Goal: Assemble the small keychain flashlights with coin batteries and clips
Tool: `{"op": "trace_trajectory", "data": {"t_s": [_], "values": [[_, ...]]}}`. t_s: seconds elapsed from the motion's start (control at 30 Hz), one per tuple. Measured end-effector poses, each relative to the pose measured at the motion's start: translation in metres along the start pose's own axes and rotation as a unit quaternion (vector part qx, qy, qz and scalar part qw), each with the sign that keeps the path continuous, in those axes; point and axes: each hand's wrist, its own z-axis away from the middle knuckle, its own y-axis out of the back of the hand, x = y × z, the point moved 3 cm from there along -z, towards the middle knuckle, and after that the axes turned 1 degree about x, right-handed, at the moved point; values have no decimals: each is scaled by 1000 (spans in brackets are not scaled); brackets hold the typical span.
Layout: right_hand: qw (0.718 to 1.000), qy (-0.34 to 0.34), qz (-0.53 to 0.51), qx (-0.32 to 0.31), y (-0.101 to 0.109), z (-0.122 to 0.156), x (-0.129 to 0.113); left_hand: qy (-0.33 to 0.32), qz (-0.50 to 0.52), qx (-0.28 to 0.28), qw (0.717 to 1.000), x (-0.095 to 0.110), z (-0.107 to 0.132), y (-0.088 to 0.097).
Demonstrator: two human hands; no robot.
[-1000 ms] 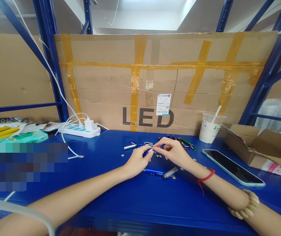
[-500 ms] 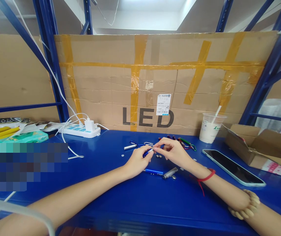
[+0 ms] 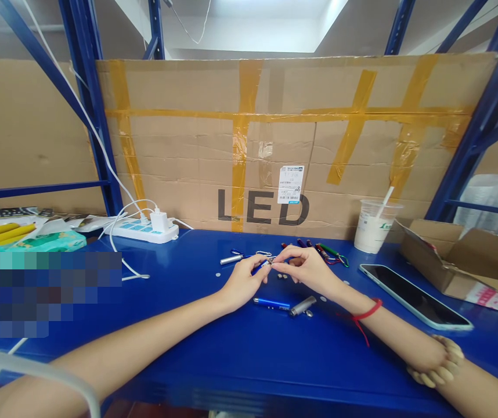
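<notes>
My left hand (image 3: 245,281) is closed around a small blue flashlight tube (image 3: 259,267), tilted with its end towards the right. My right hand (image 3: 305,268) pinches with thumb and index finger at that end; what lies between its fingertips is too small to make out. Just below the hands lie another blue tube (image 3: 271,303) and a silver tube (image 3: 302,306), with a button cell (image 3: 309,313) beside it. More button cells (image 3: 282,276) sit under my right hand. Behind my left hand is a silver tube (image 3: 231,259) near blue and silver clips.
Red and green tubes with a green carabiner (image 3: 340,259) lie behind my right hand. To the right are a phone (image 3: 414,296), a drink cup (image 3: 373,229) and an open cardboard box (image 3: 453,278). A power strip (image 3: 144,231) with white cables stands at the back left.
The view has shifted very slightly. Both hands stay together in nearly the same place, with only small finger movement at the tube's end.
</notes>
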Motion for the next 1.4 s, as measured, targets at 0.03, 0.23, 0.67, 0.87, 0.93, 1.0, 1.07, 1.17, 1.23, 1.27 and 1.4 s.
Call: {"op": "trace_trajectory", "data": {"t_s": [0.03,0.23,0.67,0.87,0.93,1.0,1.07,1.17,1.23,1.27,1.4], "values": [[1000,-1,-1,3,0,0,0,-6,-2,0,1000,0,0,0],[1000,-8,4,8,0,2,-7,-7,-7,0,1000,1,1,0],[999,2,-11,37,2,1,-10,0,38,9,999,-6,-2,1],[998,14,-25,49,4,1,-9,-11,22,52,998,-10,-4,4],[998,29,-17,57,4,1,-10,0,39,59,997,-11,-5,4],[997,35,-2,66,5,2,-10,10,63,58,996,-12,-5,4],[997,34,8,67,5,2,-10,16,82,51,995,-12,-6,4],[998,28,9,55,5,2,-10,25,89,47,995,-11,-5,3],[998,20,12,51,5,3,-8,31,88,48,994,-10,-5,3],[999,14,15,50,5,2,-7,33,89,48,994,-10,-5,3],[998,-5,31,53,5,2,-3,42,97,49,993,-9,-5,4]]}}
